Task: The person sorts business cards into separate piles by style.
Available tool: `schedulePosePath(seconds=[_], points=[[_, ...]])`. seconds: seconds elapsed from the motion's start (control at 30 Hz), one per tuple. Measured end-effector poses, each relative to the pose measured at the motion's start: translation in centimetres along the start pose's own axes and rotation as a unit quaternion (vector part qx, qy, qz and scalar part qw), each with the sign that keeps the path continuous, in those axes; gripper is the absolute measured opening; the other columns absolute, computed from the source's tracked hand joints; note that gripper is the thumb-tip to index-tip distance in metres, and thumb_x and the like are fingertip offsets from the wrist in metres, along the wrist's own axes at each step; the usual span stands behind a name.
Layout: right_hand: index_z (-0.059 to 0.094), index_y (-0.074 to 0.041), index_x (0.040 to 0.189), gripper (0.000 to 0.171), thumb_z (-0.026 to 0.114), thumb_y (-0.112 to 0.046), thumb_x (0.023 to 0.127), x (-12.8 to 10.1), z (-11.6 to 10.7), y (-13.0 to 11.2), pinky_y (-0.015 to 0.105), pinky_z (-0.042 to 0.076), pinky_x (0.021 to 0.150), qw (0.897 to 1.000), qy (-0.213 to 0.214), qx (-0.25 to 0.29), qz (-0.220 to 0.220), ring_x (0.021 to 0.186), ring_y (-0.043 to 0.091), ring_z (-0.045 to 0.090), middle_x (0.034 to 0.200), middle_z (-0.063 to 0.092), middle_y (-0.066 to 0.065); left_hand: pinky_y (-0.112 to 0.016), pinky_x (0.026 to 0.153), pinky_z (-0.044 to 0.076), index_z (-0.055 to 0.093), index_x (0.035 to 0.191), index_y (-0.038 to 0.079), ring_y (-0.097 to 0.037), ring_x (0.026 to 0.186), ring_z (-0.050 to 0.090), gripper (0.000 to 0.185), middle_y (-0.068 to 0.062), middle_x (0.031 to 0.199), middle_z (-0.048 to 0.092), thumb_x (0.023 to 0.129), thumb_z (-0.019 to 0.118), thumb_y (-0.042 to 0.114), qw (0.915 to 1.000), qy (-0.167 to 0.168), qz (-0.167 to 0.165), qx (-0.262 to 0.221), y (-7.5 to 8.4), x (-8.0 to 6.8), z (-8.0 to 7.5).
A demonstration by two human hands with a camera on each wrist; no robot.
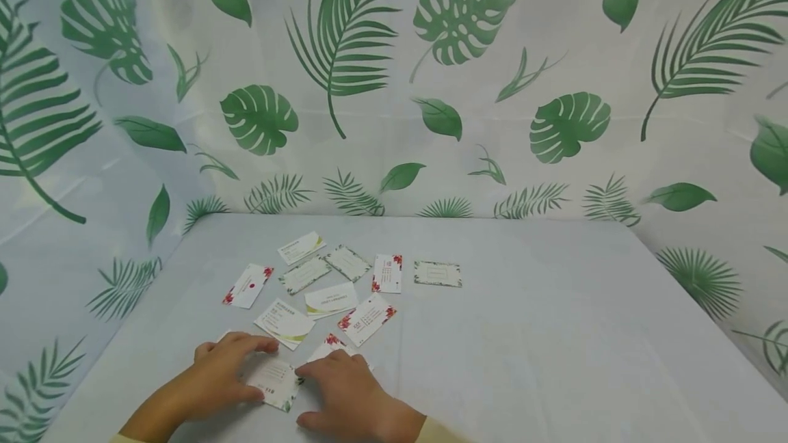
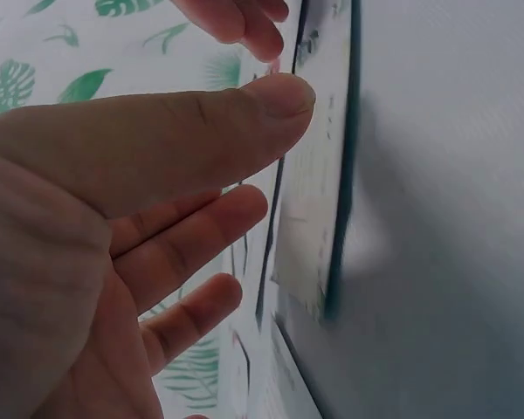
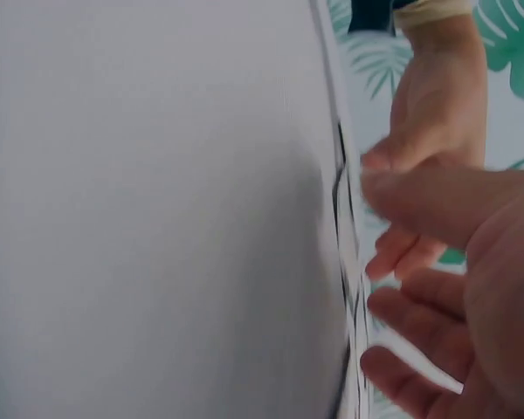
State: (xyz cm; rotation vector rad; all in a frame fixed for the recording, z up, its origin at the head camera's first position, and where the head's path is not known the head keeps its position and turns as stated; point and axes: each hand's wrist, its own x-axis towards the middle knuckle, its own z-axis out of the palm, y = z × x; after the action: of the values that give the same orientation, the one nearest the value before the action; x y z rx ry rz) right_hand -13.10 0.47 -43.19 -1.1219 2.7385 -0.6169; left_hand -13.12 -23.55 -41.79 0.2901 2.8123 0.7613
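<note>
My left hand [image 1: 223, 371] and right hand [image 1: 353, 392] are over the near part of a table [image 1: 523, 361] covered in pale cloth. Between them lies a white card with a green-leaf border [image 1: 277, 386], printed side up. My left thumb and fingers are spread well apart on the card's left, the thumb tip at its lower edge. My right fingers are loosely bent, thumb held away, the index fingertip at the card's right edge. Neither hand grips anything; I cannot tell whether either fingertip touches the card. A red-leaf card [image 1: 331, 343] is partly hidden by my right hand. Beyond are nine more cards, some overlapping, including a yellow-edged card [image 1: 284, 322] and, farthest right, a green-bordered card [image 1: 438, 274]. Behind the table hangs a white curtain [image 1: 382, 156] printed with green leaves.
</note>
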Motion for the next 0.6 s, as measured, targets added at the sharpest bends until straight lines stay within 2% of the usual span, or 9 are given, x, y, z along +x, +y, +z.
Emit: schedulePosePath(seconds=[0.27, 0.47, 0.6], points=[[0.067, -0.027, 0.125, 0.049, 0.08, -0.045, 0.081, 0.8, 1.0, -1.6, 0.029, 0.039, 0.08, 0.997, -0.016, -0.065, 0.042, 0.101, 0.006, 0.052, 0.119, 0.064, -0.02, -0.061, 0.094, 0.022, 0.067, 0.122, 0.018, -0.026, 0.123, 0.047, 0.066, 0.01, 0.122, 0.062, 0.062, 0.094, 0.022, 0.9999, -0.001, -0.006, 0.013, -0.8, -0.7, 0.4], [0.068, -0.028, 0.125, 0.048, 0.081, -0.043, 0.081, 0.9, 1.0, -1.6, 0.029, 0.039, 0.08, 0.997, -0.02, -0.061, 0.049, 0.101, 0.006, 0.052, 0.119, 0.064, -0.02, -0.062, 0.095, 0.021, 0.066, 0.12, 0.019, -0.024, 0.121, 0.047, 0.063, 0.012, 0.119, 0.061, 0.063, 0.093, 0.02, 0.9998, 0.006, -0.005, 0.019, -0.9, -0.6, 0.7], [0.068, -0.027, 0.125, 0.048, 0.081, -0.042, 0.081, 1.0, 0.9, -1.6, 0.029, 0.038, 0.08, 0.997, -0.027, -0.048, 0.056, 0.099, 0.006, 0.051, 0.119, 0.065, -0.019, -0.063, 0.097, 0.018, 0.065, 0.121, 0.019, -0.025, 0.122, 0.045, 0.063, 0.012, 0.119, 0.061, 0.064, 0.093, 0.02, 0.9999, -0.004, -0.008, 0.007, -0.9, -0.5, 0.6]])
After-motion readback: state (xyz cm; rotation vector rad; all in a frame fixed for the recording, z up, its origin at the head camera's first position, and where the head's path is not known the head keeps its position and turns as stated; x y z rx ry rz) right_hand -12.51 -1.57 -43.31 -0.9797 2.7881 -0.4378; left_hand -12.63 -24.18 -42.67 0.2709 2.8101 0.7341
